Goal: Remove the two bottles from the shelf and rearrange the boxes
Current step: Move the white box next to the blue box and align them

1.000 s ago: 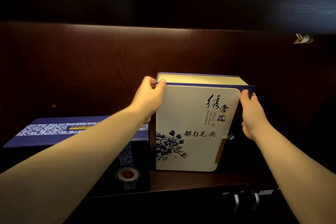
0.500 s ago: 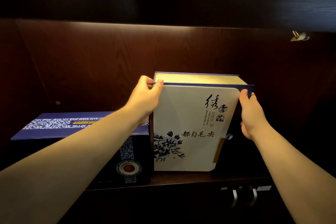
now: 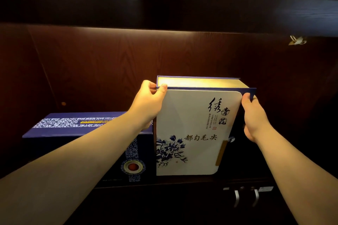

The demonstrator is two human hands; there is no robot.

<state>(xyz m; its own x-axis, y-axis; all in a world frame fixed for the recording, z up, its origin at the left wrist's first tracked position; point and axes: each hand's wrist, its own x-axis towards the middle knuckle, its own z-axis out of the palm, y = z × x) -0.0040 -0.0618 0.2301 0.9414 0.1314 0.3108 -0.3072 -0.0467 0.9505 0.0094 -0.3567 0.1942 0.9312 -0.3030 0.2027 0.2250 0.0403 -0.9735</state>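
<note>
A tall white box (image 3: 193,128) with blue flowers and black calligraphy stands upright on the dark wooden shelf (image 3: 237,180). My left hand (image 3: 149,105) grips its upper left corner, thumb on the front face. My right hand (image 3: 253,117) holds its upper right edge. To its left, touching or nearly touching it, lies a lower dark blue box (image 3: 87,124) with a white patterned band and a round red emblem on its front. No bottle is visible.
The shelf's wooden back panel (image 3: 128,64) is lit from above by a strip under the upper shelf board (image 3: 164,9). Two metal cabinet handles (image 3: 246,197) sit below the shelf edge at the right. A small pale clip (image 3: 297,40) hangs at the upper right.
The white box has shifted slightly left, closer to the blue box, with both hands still on it. The view has also drifted a little.
</note>
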